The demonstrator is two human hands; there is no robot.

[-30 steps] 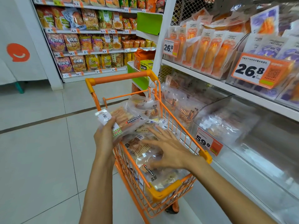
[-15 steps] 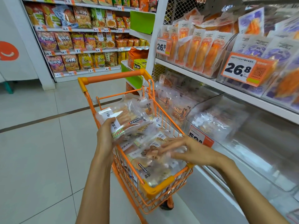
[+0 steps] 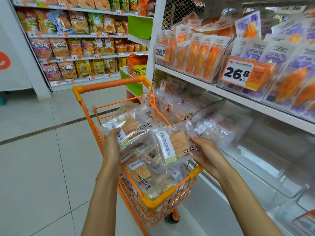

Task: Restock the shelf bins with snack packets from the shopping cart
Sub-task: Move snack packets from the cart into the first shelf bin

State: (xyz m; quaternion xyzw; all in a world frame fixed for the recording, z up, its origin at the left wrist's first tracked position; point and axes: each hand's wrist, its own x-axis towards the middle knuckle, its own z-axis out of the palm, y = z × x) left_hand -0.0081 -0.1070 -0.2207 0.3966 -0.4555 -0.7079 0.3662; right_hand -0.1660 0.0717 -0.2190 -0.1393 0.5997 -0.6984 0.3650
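The left hand [image 3: 111, 147] grips a clear snack packet [image 3: 127, 129] with a white label strip and orange ridged pieces, thumb on top, above the orange shopping cart [image 3: 158, 201]. More such packets [image 3: 146, 176] fill the cart. The right hand [image 3: 207, 155] pinches a second, matching packet [image 3: 173, 143] by its right edge, over the cart's right side, near the clear shelf bin [image 3: 221, 126].

Each hand [image 3: 111, 147] [image 3: 207, 153] grips a packet [image 3: 129, 128] [image 3: 173, 143] above the cart [image 3: 158, 201].
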